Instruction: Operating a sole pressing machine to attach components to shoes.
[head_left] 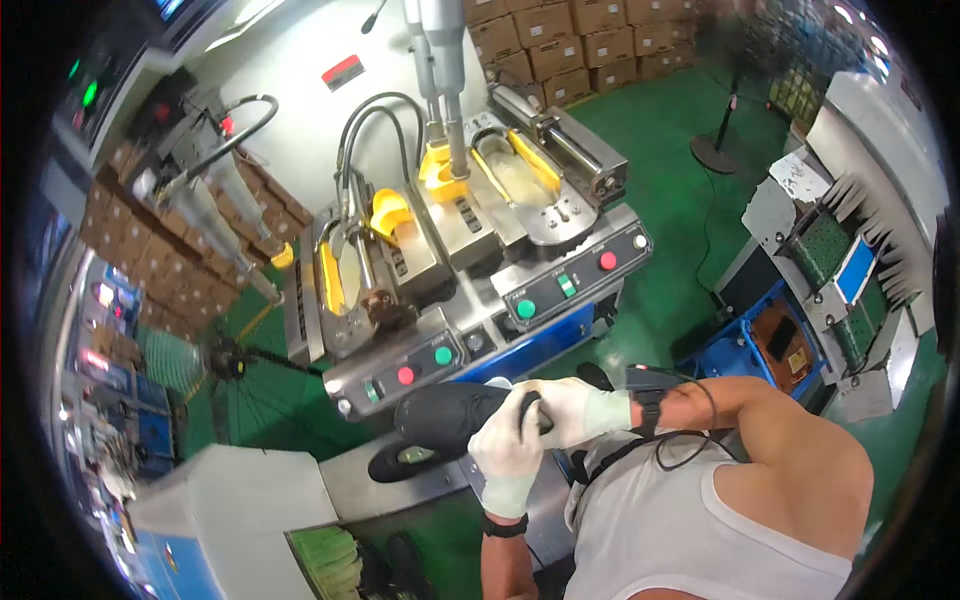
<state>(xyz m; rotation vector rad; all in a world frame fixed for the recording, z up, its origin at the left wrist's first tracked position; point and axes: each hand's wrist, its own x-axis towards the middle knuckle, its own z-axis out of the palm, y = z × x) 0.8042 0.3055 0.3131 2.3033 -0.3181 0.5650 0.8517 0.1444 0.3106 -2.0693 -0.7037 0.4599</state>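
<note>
A black shoe (448, 414) is held toe to the left above the front of the machine's base. My left hand (506, 448), in a white glove, is closed around its heel end. My right hand (572, 410), also gloved in white, is closed at the shoe's opening, close against the left; some of its fingers are hidden. Just below the held shoe, a second black shoe (388, 466) lies on a grey metal surface (350, 492). Ahead is a two-station shoe machine with yellow pads (392, 212) and a control panel (572, 280) with red and green buttons.
Stacked cartons (555, 50) stand at the back. A floor fan (712, 150) is at the far right, another fan (225, 362) at the left. On the right are a conveyor machine (850, 265) and a blue crate (745, 335). Dark footwear (408, 562) stands below left.
</note>
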